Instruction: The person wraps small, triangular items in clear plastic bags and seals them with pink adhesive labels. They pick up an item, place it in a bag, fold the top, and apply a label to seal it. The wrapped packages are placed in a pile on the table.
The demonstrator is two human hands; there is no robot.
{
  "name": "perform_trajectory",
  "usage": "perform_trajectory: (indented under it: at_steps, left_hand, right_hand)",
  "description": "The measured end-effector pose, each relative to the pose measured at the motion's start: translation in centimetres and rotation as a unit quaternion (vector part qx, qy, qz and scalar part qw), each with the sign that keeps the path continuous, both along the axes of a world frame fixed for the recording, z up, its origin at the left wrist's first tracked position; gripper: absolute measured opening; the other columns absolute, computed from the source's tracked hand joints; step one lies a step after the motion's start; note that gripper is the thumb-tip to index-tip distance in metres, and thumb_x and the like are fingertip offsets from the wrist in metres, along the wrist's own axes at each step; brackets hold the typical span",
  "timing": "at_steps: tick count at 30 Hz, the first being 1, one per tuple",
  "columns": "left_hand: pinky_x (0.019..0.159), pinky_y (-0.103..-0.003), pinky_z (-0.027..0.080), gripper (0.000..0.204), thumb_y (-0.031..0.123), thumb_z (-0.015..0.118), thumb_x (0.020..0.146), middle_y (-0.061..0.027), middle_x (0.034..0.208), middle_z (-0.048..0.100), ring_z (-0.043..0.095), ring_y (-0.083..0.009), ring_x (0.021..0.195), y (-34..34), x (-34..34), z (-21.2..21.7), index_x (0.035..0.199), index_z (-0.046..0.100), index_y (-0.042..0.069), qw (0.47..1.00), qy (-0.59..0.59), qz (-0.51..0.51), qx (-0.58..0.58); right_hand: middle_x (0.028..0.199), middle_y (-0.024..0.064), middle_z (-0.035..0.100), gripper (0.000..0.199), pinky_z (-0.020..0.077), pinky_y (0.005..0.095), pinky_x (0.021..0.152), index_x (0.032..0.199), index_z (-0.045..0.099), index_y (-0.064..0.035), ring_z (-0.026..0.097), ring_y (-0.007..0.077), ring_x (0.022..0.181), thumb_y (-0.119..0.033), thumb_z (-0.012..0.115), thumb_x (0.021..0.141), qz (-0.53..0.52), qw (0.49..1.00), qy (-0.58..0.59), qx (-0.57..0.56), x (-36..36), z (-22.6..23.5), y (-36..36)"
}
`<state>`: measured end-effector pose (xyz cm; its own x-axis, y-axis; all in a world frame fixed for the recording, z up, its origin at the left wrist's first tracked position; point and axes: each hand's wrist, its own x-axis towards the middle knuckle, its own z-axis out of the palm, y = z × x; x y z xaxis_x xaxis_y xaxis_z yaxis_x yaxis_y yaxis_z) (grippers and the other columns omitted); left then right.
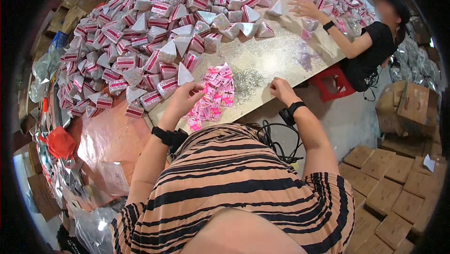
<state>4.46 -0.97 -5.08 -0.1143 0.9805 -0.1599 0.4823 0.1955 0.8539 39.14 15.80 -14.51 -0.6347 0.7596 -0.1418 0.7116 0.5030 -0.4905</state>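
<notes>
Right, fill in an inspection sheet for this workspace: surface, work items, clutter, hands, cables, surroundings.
Surface: pale table, partly bare, with glittery specks.
Work items: pink cards, overlapping; silvery bits beside them, too small to identify.
Clutter: wedge-shaped packs heaped over the far and left parts.
Hands: left hand at the cards' left edge; right hand curled by the table edge; any grip unclear.
Cables: black cables looped below the table edge.
Surroundings: co-worker at right, red stool, stacked cartons, clear bags.
</notes>
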Motion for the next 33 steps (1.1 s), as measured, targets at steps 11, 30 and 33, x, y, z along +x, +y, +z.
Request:
perform_trajectory:
  at_steps: [11,30,33]
  left_hand:
    - [0.060,-0.023,0.049,0.028,0.017,0.063,0.085,-0.0055,0.080,0.066,0.060,-0.0097,0.066,6.6,4.7,1.3,0.105,0.064,-0.002,0.982,-0.180,-0.036,-0.045]
    - [0.055,-0.025,0.051,0.016,0.012,0.063,0.083,-0.0094,0.072,0.063,0.061,-0.0130,0.059,4.5,-1.5,-1.6,0.085,0.062,-0.005,0.943,-0.297,0.150,-0.014]
    - [0.055,-0.024,0.050,0.017,0.013,0.064,0.083,-0.0073,0.072,0.062,0.060,-0.0114,0.059,3.1,-2.3,-1.9,0.086,0.062,-0.004,0.943,-0.282,0.174,-0.021]
  right_hand:
    - [0.075,0.0120,0.053,0.016,0.0469,0.0341,0.058,0.076,0.053,-0.0007,0.057,0.0285,0.065,0.002,0.065,0.066,0.215,0.946,0.225,0.087,-10.1,11.2,-0.6]
    - [0.076,0.0167,0.063,0.013,0.0488,0.0352,0.063,0.084,0.065,-0.0003,0.062,0.0291,0.069,-0.009,0.063,0.075,0.042,0.985,0.146,-0.082,-13.0,5.4,1.8]
    - [0.080,0.0183,0.065,0.015,0.0497,0.0383,0.068,0.085,0.068,-0.0022,0.064,0.0318,0.075,-0.012,0.065,0.074,0.044,0.997,0.013,-0.064,-11.3,3.2,2.0]
